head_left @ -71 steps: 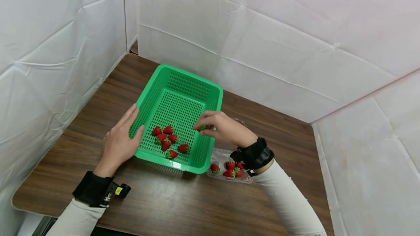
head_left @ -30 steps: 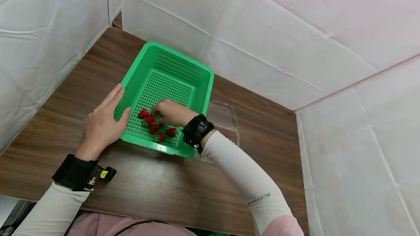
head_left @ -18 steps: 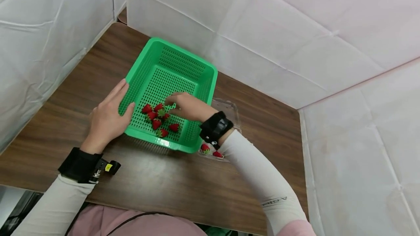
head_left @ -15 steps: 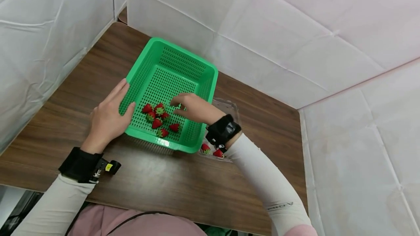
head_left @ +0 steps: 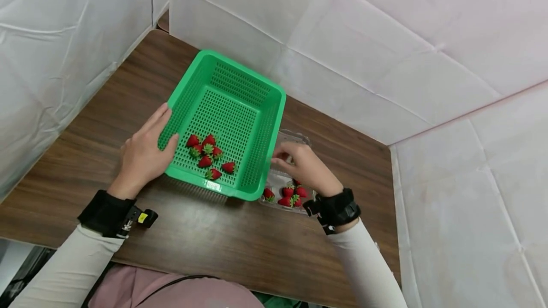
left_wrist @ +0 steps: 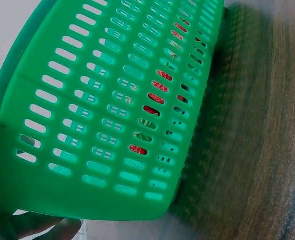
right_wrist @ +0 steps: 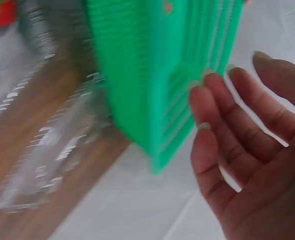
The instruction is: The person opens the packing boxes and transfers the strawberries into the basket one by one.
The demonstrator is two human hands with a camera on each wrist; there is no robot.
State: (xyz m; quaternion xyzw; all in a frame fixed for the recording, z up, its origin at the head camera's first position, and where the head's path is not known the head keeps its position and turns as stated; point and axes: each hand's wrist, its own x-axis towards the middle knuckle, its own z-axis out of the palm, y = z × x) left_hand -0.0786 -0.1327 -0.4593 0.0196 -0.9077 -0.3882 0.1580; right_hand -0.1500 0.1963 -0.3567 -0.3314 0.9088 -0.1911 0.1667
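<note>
1. Head view: the left hand (head_left: pixel 143 149) lies flat against the left wall of the green perforated plastic basket (head_left: pixel 239 91), fingers straight, thumb over the rim. The right hand (head_left: pixel 301 165) hovers empty, fingers loosely bent, over the clear plastic clamshell punnet (head_left: pixel 295 138) just right of the basket. Seven small red strawberries (head_left: pixel 205 161) sit in the basket's near-left corner; a few more (head_left: pixel 288 196) lie in the punnet's near end. All of it rests on a dark wooden table (head_left: pixel 205 246).
2. Left wrist view: the basket's slotted wall (left_wrist: pixel 102 115) fills the picture — red fruit shows through the slots.
3. Right wrist view: blurred, but the open palm and relaxed fingers (right_wrist: pixel 222 105) show, holding nothing, beside the basket's corner (right_wrist: pixel 162 85).
</note>
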